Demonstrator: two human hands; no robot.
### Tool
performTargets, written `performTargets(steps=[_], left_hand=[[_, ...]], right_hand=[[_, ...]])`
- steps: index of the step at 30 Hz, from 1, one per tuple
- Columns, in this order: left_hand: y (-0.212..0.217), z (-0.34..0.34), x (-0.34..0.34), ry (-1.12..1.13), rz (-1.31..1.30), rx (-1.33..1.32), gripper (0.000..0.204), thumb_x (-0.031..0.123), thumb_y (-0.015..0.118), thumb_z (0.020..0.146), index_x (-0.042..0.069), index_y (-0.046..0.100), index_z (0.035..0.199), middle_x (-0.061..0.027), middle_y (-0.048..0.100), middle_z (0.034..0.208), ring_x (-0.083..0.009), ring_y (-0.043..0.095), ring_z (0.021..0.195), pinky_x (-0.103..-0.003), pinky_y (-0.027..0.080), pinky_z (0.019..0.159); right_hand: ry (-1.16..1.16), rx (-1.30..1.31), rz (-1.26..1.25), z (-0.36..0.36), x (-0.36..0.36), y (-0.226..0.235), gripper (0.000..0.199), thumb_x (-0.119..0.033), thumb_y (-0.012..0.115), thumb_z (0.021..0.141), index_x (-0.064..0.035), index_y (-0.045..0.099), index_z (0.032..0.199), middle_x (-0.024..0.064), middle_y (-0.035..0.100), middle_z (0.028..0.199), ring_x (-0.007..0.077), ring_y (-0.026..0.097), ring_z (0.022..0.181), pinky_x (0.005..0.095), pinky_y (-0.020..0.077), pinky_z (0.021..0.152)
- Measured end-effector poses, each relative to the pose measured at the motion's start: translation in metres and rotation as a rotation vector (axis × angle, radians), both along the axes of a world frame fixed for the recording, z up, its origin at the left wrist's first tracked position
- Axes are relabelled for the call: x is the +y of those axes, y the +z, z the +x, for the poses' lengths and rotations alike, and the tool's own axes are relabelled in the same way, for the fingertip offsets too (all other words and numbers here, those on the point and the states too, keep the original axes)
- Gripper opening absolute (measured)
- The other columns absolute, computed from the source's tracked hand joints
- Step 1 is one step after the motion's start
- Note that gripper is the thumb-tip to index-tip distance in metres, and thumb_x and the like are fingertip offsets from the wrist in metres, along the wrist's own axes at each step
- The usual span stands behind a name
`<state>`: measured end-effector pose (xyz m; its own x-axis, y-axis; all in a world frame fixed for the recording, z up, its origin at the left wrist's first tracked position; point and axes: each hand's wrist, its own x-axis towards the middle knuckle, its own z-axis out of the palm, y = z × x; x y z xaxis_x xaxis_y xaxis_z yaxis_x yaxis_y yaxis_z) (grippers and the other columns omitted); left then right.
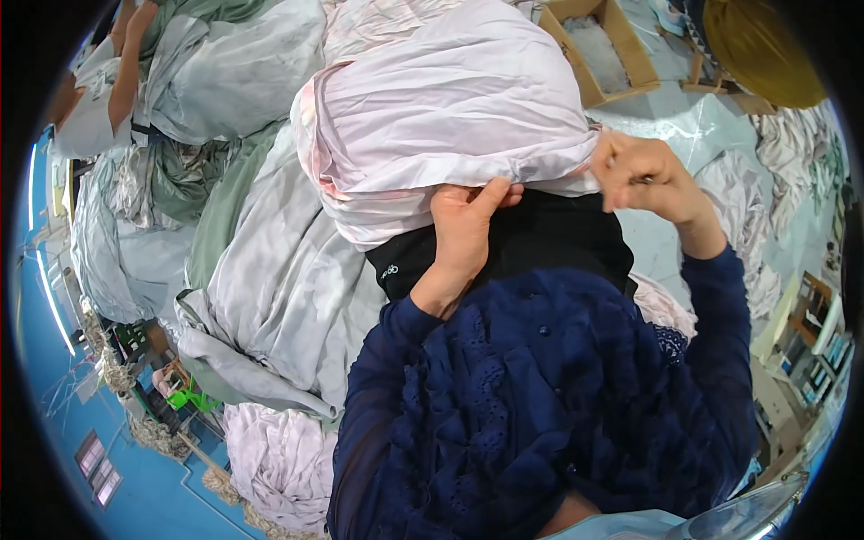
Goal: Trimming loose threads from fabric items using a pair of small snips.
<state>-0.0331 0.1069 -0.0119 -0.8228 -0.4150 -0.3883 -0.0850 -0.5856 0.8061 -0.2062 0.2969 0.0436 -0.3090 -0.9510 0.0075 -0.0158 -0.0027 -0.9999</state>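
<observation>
A pale pink and white cloth [450, 99] lies bunched over my lap, its near hem drawn out in a band. My left hand [461, 229] pinches that hem between thumb and fingers. Beside the right end of the hem is my right hand [652, 180], raised, its fingers curled together and slightly blurred. Whatever its fingertips hold, if anything, is too small to tell. Black fabric [549, 234] covers my lap under the cloth.
Grey-white cloth [297, 270] and green cloth [234, 207] heap up on the left. A cardboard box [643, 76] with clear plastic inside stands at the far right. Another person's arm [130, 67] shows at the far left. More cloth [733, 198] lies to the right.
</observation>
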Motion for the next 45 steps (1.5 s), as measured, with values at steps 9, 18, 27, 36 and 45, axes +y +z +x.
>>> performTargets(steps=[9,18,27,36,45], left_hand=[[-0.004,0.005,-0.002,-0.03,0.05,-0.074,0.013,0.001,0.066,0.088,-0.002,0.065,0.101,-0.0073,0.068,0.086,-0.0147,0.065,0.067,-0.025,0.052,0.058],[0.0,0.006,-0.004,-0.098,-0.006,-0.033,0.009,0.001,0.067,0.086,-0.003,0.067,0.095,-0.0077,0.067,0.081,-0.0132,0.063,0.062,-0.024,0.049,0.054],[0.002,0.005,-0.008,-0.054,0.056,-0.057,0.008,0.003,0.068,0.086,-0.005,0.067,0.09,-0.0092,0.066,0.078,-0.0156,0.063,0.063,-0.026,0.049,0.055],[0.011,-0.007,-0.016,-0.224,-0.038,-0.311,0.019,0.012,0.067,0.088,-0.007,0.064,0.088,-0.0108,0.065,0.075,-0.0141,0.06,0.059,-0.025,0.046,0.052],[-0.001,-0.018,-0.008,-0.074,0.103,-0.43,0.021,0.022,0.061,0.096,0.002,0.061,0.09,-0.0082,0.062,0.072,-0.0159,0.057,0.056,-0.027,0.041,0.049]], right_hand=[[-0.043,-0.797,-0.287,0.02,-0.069,-0.029,0.016,-0.016,0.055,0.098,-0.0008,0.059,0.094,0.0033,0.053,0.065,0.0158,0.055,0.06,0.03,0.0466,0.062],[0.108,0.766,0.128,-0.004,-0.076,-0.033,0.034,0.004,0.062,0.071,-0.0062,0.063,0.104,0.0156,0.067,0.089,0.0375,0.064,0.079,0.039,0.0511,0.069],[-0.496,1.115,0.263,-0.162,0.031,-0.086,0.026,-0.001,0.062,0.087,-0.0023,0.064,0.112,0.0144,0.069,0.096,0.0238,0.069,0.085,0.031,0.0528,0.075],[-0.963,0.423,0.482,-0.269,0.044,-0.027,0.024,0.0,0.046,0.089,-0.0086,0.069,0.09,-0.0011,0.062,0.067,0.0081,0.051,0.053,0.0244,0.0416,0.048],[-0.637,0.74,0.602,-0.36,0.133,-0.116,0.03,-0.022,0.058,0.094,-0.0101,0.066,0.12,0.0164,0.069,0.106,0.0279,0.064,0.095,0.0344,0.0482,0.086]])
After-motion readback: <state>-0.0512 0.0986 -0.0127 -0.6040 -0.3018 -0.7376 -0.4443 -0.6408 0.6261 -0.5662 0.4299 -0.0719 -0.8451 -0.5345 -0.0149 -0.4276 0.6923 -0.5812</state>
